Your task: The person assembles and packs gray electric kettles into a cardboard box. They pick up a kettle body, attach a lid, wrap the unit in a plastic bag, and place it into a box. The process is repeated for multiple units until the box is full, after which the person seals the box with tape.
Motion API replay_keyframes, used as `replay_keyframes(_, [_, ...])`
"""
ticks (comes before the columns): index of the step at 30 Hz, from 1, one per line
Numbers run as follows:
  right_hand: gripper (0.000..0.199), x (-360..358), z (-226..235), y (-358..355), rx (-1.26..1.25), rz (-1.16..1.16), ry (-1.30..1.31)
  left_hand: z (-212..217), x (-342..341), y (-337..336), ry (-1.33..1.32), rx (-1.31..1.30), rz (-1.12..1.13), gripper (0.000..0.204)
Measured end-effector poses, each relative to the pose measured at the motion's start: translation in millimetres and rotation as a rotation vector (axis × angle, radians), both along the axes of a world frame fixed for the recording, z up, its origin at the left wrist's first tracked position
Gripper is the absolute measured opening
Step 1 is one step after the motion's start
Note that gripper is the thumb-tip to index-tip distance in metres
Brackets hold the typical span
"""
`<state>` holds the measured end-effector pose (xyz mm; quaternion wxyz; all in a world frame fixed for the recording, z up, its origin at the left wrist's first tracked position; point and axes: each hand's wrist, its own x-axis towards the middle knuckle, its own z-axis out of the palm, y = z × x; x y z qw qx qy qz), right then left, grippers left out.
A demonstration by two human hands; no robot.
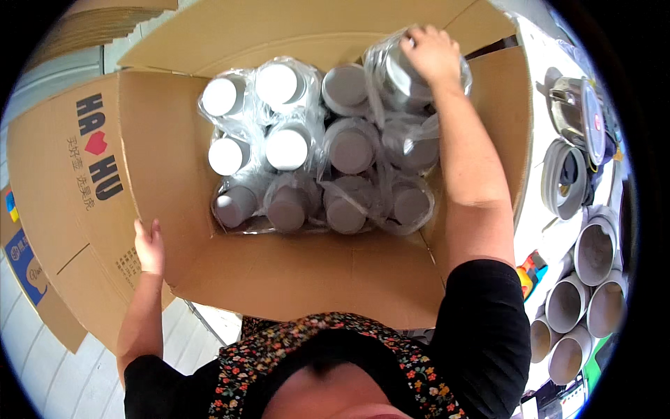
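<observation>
A large open cardboard box [300, 272] stands in front of me. Inside it are several white cylindrical containers [287, 146], each wrapped in a clear plastic bag and standing upright in rows. My right hand [431, 50] reaches into the far right corner, its fingers closed on the top of one bagged container [398, 80]. On the left, my left hand [149, 246] grips the edge of the box's left flap [84, 174], which carries dark printing and a red heart.
To the right of the box, a white table [551, 230] holds several grey cylindrical cups [594, 251] lying on their sides, a clear lidded container [583, 115] and a small colourful item [532, 269]. Flat cardboard [91, 28] is stacked at the far left. Pale tiled floor [49, 356] lies below.
</observation>
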<state>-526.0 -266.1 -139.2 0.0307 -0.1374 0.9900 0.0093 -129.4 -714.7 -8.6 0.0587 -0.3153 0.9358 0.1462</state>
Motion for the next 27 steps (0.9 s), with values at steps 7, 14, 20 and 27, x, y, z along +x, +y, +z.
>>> replay_keyframes(7, [0.033, 102, -3, 15, -0.054, 0.148, 0.219, 6, 41, 7, -0.005, 0.032, 0.098, 0.030])
replay_keyframes(14, [0.037, 44, -26, 31, 0.037, 0.097, 0.062, 0, 36, 19, 0.036, 0.149, 0.132, 0.023])
replay_keyframes(20, [0.047, 71, -128, 44, -0.029, -0.043, 0.001, 0, 31, 24, 0.107, 0.087, 0.050, 0.021])
replay_keyframes(27, [0.048, 139, -13, 55, -0.656, -0.158, -0.058, -52, 21, 93, -0.148, 0.597, 0.091, 0.063])
